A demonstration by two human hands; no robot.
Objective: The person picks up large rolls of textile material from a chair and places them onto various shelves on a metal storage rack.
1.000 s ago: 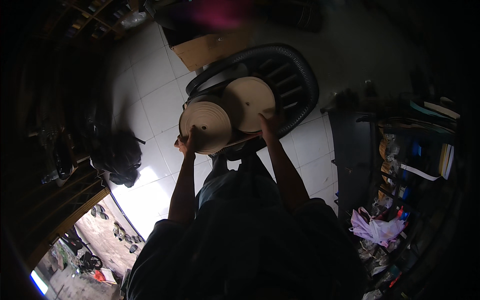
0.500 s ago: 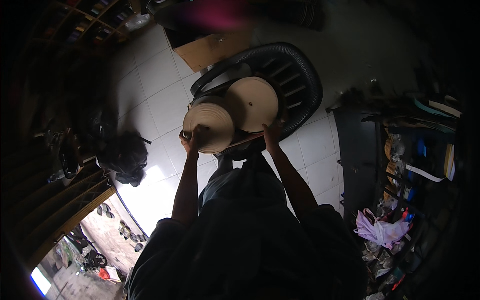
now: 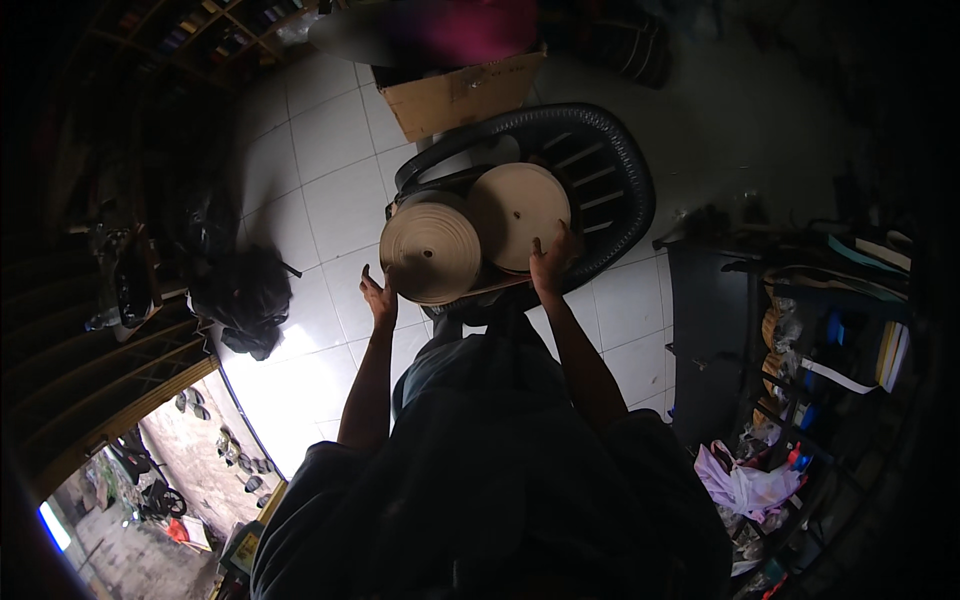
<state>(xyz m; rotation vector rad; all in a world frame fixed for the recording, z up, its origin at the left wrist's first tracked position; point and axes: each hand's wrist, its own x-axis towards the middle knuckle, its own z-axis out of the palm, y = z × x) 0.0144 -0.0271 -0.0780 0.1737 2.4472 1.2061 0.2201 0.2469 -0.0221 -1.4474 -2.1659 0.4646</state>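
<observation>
Two round tan pieces lie side by side on a dark plastic chair. The left round piece (image 3: 430,250) shows stepped concentric rings and a small dark hole in its middle. Flat-topped, the right round piece (image 3: 517,205) has a small dark spot at its centre and looks partly overlapped by the left one. My left hand (image 3: 379,299) is beside the left piece's near-left rim, thumb and fingers apart, holding nothing. Fingers spread, my right hand (image 3: 550,262) is at the right piece's near-right edge; whether it presses on it I cannot tell.
The black chair (image 3: 640,190) curves around the far and right sides. Behind it stands a cardboard box (image 3: 460,95). A dark bag (image 3: 245,310) lies on the tiled floor (image 3: 330,210) at left. Cluttered shelving with a lilac plastic bag (image 3: 745,485) is at right.
My left hand has come off the top of the left round piece to its outer side, uncovering the centre hole. My right hand has opened and shifted up over the right piece's edge.
</observation>
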